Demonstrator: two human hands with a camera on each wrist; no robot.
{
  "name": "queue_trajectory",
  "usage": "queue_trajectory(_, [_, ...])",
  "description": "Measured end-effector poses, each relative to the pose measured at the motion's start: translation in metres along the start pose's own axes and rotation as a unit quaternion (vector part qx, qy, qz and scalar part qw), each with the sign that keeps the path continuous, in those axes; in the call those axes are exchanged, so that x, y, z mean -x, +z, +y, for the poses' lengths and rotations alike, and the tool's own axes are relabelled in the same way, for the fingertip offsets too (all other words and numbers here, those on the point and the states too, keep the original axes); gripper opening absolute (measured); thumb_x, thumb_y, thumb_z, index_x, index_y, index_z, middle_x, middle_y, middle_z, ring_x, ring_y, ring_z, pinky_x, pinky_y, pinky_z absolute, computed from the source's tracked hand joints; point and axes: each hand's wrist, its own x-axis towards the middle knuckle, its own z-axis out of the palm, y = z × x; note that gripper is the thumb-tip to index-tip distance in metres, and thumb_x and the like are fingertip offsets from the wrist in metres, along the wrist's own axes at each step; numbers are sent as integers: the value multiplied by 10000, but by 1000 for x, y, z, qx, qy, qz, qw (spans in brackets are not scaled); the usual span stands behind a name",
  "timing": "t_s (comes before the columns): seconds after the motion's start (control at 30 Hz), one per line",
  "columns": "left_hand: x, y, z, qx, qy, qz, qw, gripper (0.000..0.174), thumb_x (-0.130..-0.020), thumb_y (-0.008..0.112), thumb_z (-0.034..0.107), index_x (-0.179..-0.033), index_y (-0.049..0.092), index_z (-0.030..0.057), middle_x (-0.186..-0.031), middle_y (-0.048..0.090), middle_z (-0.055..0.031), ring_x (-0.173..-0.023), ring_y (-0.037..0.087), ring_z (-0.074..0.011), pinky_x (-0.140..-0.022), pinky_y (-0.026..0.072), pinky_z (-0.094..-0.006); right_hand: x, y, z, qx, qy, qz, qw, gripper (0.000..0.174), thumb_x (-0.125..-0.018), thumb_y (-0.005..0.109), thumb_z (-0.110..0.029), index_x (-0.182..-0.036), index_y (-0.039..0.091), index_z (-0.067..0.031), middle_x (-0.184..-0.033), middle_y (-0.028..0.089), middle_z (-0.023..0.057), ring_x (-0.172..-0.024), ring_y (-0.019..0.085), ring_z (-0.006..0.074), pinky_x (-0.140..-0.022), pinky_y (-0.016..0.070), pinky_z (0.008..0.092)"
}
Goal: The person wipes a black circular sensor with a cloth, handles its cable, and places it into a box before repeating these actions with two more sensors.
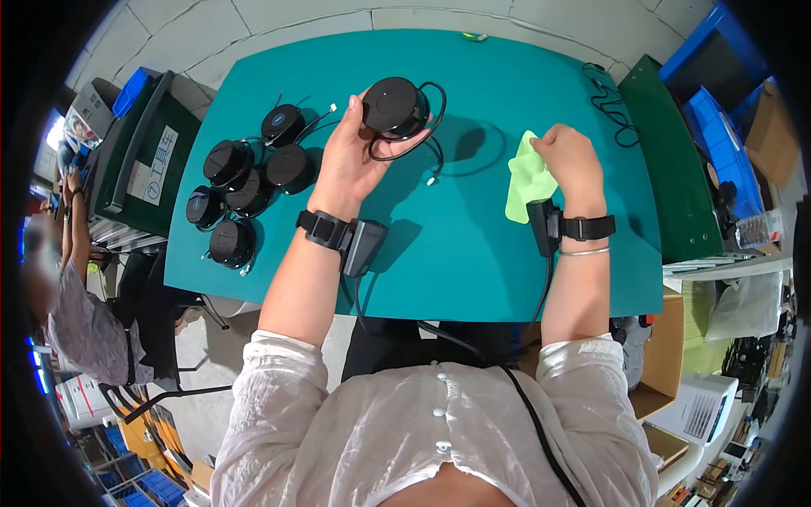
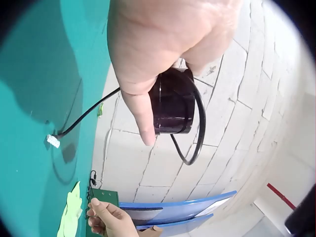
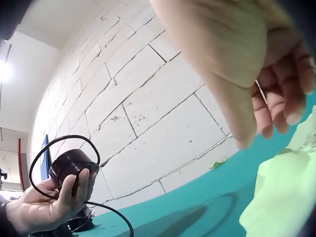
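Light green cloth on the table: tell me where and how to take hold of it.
Probably best to pinch a raised fold near the middle of the light green cloth between thumb and fingertips, coming from above with the nearby right hand: the cloth is thin and rumpled, its ridges standing up.

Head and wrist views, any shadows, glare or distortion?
Head view: the flat teal tabletop bows at its far edge, and the round black glossy device in the bare left hand casts a shadow on it; left wrist view: corners go dark; right wrist view: a bright white light glares at the left edge.
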Motion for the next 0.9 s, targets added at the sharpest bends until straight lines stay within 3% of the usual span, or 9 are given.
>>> queue_trajectory(0.17, [-9, -12, 3, 9, 82, -54, 995, 537, -998, 342, 449, -1355, 367, 50, -1247, 521, -170, -1033, 616, -349, -1016, 443, -585, 2, -8, 4, 65, 30, -46, 996, 273, -819, 672, -300, -906, 650, -42, -904, 670, 122, -848, 646, 324, -694, 528, 427])
queue_trajectory(0.23, [-9, -13, 7, 24, 136, -52, 989, 526, -1003, 321, 453, -1356, 372, 66, -1216, 543, -168, -992, 626, -358, -945, 532, -484, 2, -2, 17, 64, 9, 67, 996, 229, -795, 686, -247, -937, 652, -72, -997, 630, 100, -938, 616, 314, -762, 524, 412])
queue_trajectory(0.27, [-11, -19, 10, 28, 118, -53, 991, 525, -1008, 297, 459, -1353, 379, 71, -1196, 559, -170, -1001, 620, -390, -820, 593, -340, -2, 2, 27, 64, 10, 66, 996, 229, -795, 686, -247, -937, 652, -72, -997, 630, 100, -938, 616, 314, -762, 524, 412])
queue_trajectory(0.37, [-9, -12, 7, 10, 101, -21, 995, 525, -1010, 281, 462, -1349, 386, 75, -1196, 561, -179, -1001, 615, -429, -700, 591, -230, -17, 15, 50, 81, -92, 84, 989, 216, -755, 707, -181, -945, 646, -98, -1050, 578, 83, -1007, 566, 300, -839, 503, 392])
queue_trajectory(0.43, [-8, -13, 4, -12, 85, -41, 995, 524, -1014, 299, 439, -1343, 386, 41, -1256, 518, -195, -1109, 561, -434, -849, 584, -344, -19, 18, 51, 82, -155, 2, 985, 185, -729, 713, -127, -901, 649, -108, -1054, 566, 84, -1022, 537, 287, -874, 483, 382])
queue_trajectory(0.53, [-7, -13, -3, 138, -11, -111, 984, 480, -1000, 401, 310, -1330, 350, -35, -1341, 420, -235, -1275, 419, -401, -1067, 370, -600, -19, 15, 49, 75, -157, 9, 985, 165, -716, 724, -117, -860, 649, -87, -996, 576, 87, -981, 549, 285, -824, 481, 389])
queue_trajectory(0.67, [-6, -14, -9, 89, -30, -165, 982, 532, -854, 456, 31, -1349, 271, -35, -1330, 409, -264, -1195, 506, -410, -1062, 372, -607, -29, 13, 49, -31, -191, 8, 981, 128, -752, 710, -140, -829, 644, -61, -833, 612, 71, -820, 598, 240, -696, 482, 358])
queue_trajectory(0.73, [-5, -12, -10, 79, -27, -158, 984, 551, -840, 461, -2, -1350, 256, -35, -1323, 412, -267, -1180, 521, -408, -1056, 377, -610, -25, 6, 37, -152, -79, -9, 985, 158, -815, 679, -189, -818, 635, -37, -666, 611, 57, -632, 598, 197, -576, 457, 322])
queue_trajectory(0.9, [-4, -10, -10, 47, -25, -148, 988, 577, -819, 448, -72, -1355, 239, -32, -1309, 422, -262, -1177, 528, -402, -1037, 413, -592, -32, 8, 41, -240, -17, -30, 970, 254, -886, 605, -279, -820, 643, -37, -642, 612, 82, -585, 596, 189, -538, 448, 319])
